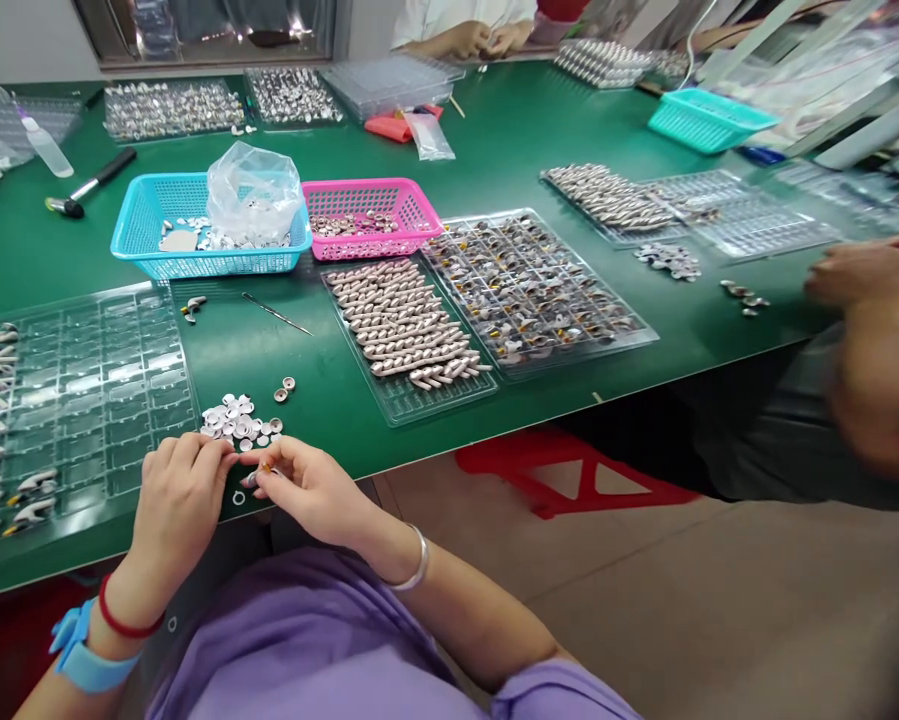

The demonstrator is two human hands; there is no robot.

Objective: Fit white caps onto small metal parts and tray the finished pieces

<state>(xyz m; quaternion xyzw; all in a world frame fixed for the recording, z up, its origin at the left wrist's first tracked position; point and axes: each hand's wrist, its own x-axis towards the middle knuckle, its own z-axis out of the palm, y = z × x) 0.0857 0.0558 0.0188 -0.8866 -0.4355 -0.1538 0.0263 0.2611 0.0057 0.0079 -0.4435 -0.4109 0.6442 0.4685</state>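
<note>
My right hand (306,492) pinches a small grey-and-white part with an orange tip (251,480) at the table's front edge. My left hand (185,488) has its fingertips pressed together beside it; whatever they hold, if anything, is hidden. Just beyond both hands lies a pile of small white round discs (228,415). Two small brown-rimmed cups (284,390) sit behind the pile to the right. A small pale ring (239,497) rests near the edge, below the fingers. To the left, a clear compartment tray (111,350) carries orange-tipped parts along its left side.
Behind are a blue basket (145,262) with a plastic bag, a pink basket (411,200), and a thin metal tool (276,313). Trays of beige parts (400,320) and dark parts (539,290) stand right. A hammer-like tool (93,185) lies back left. A co-worker's arm (880,340) is at right.
</note>
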